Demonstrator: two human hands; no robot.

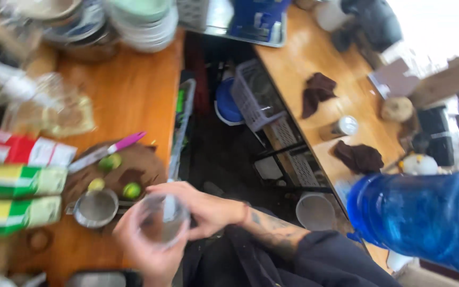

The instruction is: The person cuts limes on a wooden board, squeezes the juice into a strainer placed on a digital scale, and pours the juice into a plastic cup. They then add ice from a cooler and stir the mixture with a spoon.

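Over the wooden counter (128, 95), hands (187, 218) cup a glass (160, 220).

Two orange-brown wooden benches flanked a dark floor (224, 154): the left bench (134, 90) and the right bench (314, 58). Between them stood a lavender plastic crate (256, 95). Bright daylight washed out the upper right corner.

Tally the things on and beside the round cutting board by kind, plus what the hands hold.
Lime pieces: 3, at and
Pink-handled knife: 1
Metal strainer: 1
Juice cartons: 3, one red, two green-and-yellow and
Clear glass, held by both hands, left and right: 1
Total: 9
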